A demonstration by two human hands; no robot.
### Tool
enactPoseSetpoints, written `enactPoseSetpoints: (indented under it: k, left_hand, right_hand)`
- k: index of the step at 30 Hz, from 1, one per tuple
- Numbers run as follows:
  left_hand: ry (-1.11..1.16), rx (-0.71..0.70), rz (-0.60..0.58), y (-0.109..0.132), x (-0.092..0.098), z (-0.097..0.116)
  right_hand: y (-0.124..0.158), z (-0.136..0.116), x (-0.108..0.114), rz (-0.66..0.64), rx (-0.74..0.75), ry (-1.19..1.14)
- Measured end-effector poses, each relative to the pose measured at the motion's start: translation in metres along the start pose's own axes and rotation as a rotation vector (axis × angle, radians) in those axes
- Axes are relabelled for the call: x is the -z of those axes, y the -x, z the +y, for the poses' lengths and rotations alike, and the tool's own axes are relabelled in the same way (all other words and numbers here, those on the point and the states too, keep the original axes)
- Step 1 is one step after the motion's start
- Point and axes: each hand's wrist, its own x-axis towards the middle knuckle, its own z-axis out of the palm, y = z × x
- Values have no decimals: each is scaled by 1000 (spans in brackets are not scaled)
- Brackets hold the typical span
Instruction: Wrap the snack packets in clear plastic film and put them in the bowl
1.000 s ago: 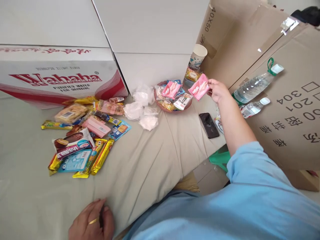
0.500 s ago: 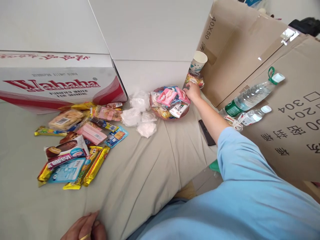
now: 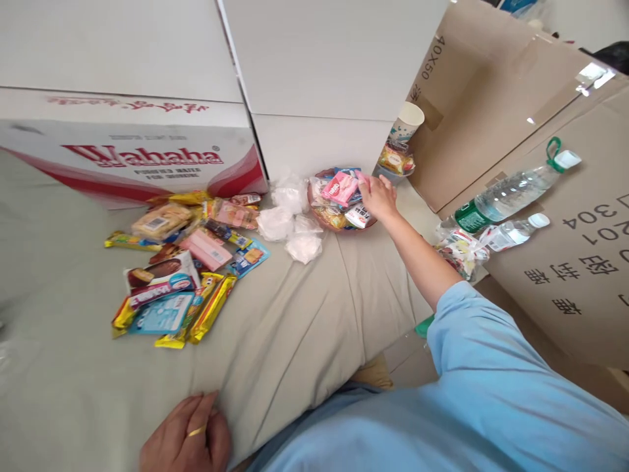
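A reddish see-through bowl (image 3: 330,226) full of wrapped snacks stands against the white box. At its right side, my right hand (image 3: 379,196) reaches over the rim, fingers closed on a pink snack packet (image 3: 362,178) that they partly hide. Another pink packet (image 3: 341,188) and a white packet (image 3: 358,215) lie in the bowl beside the fingers. My left hand (image 3: 189,432), wearing a gold ring, rests on the bedsheet near the lower edge with its fingers curled together. I see nothing in it.
Clear plastic bundles (image 3: 289,226) lie left of the bowl. Further left is a pile of wrapped snacks (image 3: 206,249) before a Wahaha carton (image 3: 162,157). Behind my right hand are a paper cup (image 3: 407,122) and a yellow snack packet (image 3: 396,158). Water bottles (image 3: 511,193) lean by brown cardboard (image 3: 476,85).
My right hand has shifted from the bowl's right edge further over it, onto the pink packet. The view has turned left, and my left hand shows more fully. My arm now hides the phone.
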Motion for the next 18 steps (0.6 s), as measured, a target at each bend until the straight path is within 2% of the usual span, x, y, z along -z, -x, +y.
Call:
enactPoseSetpoints:
  k: [5, 12, 18]
  left_hand:
    - [16, 13, 8, 1, 0, 3]
    - [37, 37, 4, 6, -4, 0]
    - [61, 36, 8, 7, -3, -1]
  right_hand:
    - [-8, -10, 5, -53, -31, 20]
    - [9, -43, 6, -16, -82, 190]
    - [8, -51, -1, 13, -149, 108]
